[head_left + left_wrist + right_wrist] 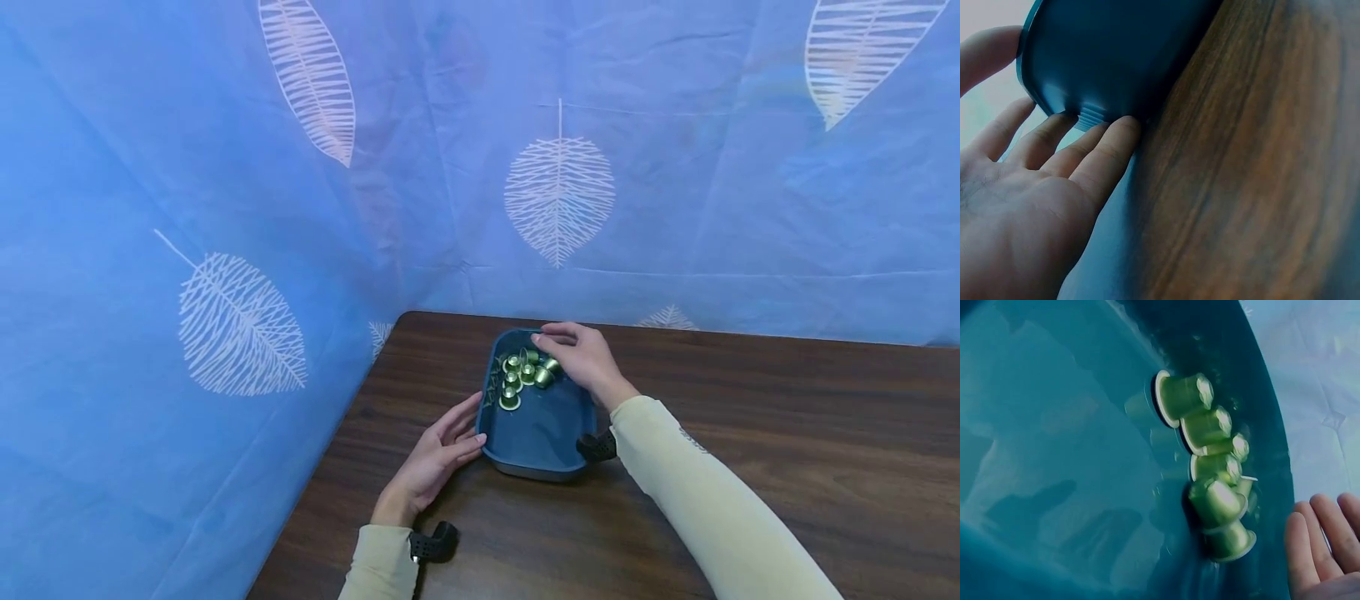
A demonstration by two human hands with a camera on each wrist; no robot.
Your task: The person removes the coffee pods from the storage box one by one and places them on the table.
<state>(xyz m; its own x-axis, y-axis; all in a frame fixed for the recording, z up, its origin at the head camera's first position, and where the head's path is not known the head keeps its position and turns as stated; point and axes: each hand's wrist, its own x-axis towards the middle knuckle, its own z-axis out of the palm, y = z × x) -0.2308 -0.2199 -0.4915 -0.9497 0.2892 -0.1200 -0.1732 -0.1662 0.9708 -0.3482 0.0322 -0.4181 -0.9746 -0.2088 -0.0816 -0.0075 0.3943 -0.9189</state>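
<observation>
A blue rectangular tray [536, 433] with raised walls rests on the table. Inside it, several green coffee capsules [528, 374] cluster toward the far left, some standing rim down and some tipped over. My left hand [437, 457] rests against the tray's near left side; in the left wrist view its thumb is at the rim and its fairly straight fingers [1107, 144] touch the outer wall. My right hand [585, 358] reaches over the far right corner, with its thumb tip by the far rim. Extended fingers [1329, 540] show beside the tray wall in the right wrist view.
The dark wooden table [772, 417] extends to the right and toward me. Behind it and at the left hangs a blue cloth [450, 183] with white leaf prints. Black wrist cameras [435, 542] are worn on both wrists, the right one overlapping the tray's edge.
</observation>
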